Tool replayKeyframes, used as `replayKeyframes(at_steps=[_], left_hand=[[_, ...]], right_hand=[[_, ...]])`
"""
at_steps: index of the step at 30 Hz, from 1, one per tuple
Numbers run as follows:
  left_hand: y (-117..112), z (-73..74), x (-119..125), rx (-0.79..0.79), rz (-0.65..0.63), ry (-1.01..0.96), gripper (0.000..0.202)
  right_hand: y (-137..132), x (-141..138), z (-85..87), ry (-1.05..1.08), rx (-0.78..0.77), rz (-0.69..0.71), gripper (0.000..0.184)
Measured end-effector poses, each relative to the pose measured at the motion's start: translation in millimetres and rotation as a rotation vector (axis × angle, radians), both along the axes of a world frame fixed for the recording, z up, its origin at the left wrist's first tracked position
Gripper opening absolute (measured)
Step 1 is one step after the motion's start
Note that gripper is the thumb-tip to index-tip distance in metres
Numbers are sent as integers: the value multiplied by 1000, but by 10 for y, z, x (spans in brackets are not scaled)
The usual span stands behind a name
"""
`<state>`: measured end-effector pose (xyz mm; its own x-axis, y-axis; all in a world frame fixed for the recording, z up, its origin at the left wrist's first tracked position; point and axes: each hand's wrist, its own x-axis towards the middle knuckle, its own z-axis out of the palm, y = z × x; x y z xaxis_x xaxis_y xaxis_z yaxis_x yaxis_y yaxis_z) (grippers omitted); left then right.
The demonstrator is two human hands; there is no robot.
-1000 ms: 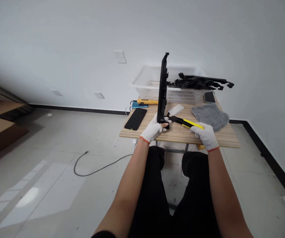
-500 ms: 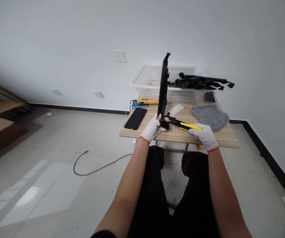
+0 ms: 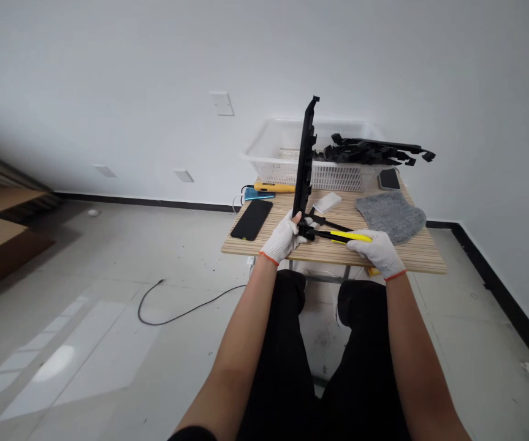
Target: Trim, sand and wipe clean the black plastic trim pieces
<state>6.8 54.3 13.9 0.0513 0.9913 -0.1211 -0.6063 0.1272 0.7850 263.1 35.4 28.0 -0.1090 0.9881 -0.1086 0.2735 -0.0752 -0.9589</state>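
My left hand (image 3: 283, 239), in a white glove, is closed around the lower end of a long black plastic part (image 3: 305, 160) that stands almost upright on the wooden table (image 3: 420, 256). My right hand (image 3: 377, 252), also gloved, grips a black and yellow tool (image 3: 340, 234) that lies nearly level. The tool's black tip touches the bottom of the upright part, right beside my left fingers.
A white mesh basket (image 3: 287, 160) with several black plastic parts (image 3: 374, 150) stands at the back of the table. A grey cloth (image 3: 390, 215), a black phone (image 3: 251, 220), another phone (image 3: 388, 179), a white block (image 3: 327, 203) and a yellow tool (image 3: 274, 187) also lie there. A cable (image 3: 172, 313) crosses the floor.
The black and yellow tool has swung down from a slant to nearly level, its tip now at the part's bottom end. The upright part leans slightly more to the right.
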Motion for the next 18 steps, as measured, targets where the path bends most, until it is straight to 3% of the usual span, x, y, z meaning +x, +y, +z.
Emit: replayKeyframes(at_steps=[12, 18], left_hand=[[-13, 34, 8, -21, -6, -29, 25], [-5, 5, 1, -19, -43, -25, 38]], right_hand=[[-13, -5, 42, -31, 2, 16, 50], [4, 8, -1, -11, -10, 26, 53]])
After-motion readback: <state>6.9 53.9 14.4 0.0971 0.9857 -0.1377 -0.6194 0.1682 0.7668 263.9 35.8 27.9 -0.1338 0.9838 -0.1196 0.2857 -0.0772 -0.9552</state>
